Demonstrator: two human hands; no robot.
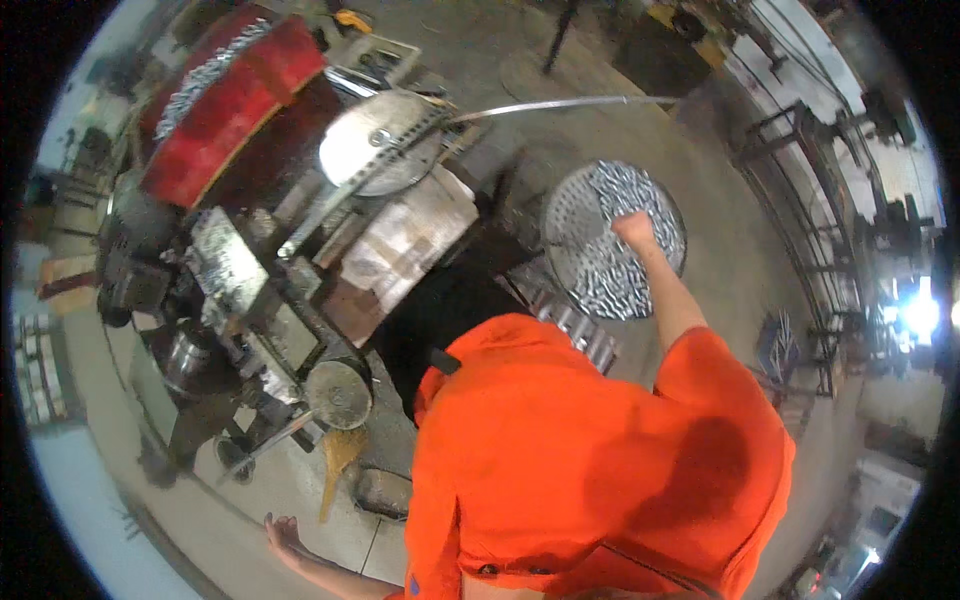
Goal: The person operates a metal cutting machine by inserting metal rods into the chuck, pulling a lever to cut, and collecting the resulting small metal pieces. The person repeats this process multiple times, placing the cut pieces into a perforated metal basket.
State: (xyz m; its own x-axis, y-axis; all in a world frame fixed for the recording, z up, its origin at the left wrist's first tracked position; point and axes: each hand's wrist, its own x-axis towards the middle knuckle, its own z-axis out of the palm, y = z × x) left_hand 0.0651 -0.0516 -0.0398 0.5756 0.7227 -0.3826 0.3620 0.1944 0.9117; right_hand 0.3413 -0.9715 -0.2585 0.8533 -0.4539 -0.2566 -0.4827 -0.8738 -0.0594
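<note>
My right hand, its fingers closed, is over a round perforated metal basket. Small shiny metal pieces lie heaped in the basket around that hand. Whatever the fingers may hold is hidden. Down at the lower left, my left hand hangs with its fingers apart and nothing in it. The floor is below it, and a brush-like yellow-brown tool and a small metal pan are nearby.
A machine with a round metal disc, a long lever and a round handwheel stands to my left. Behind it, a red bin holds more metal pieces. Metal cylinders stand beside the basket. Racks line the right.
</note>
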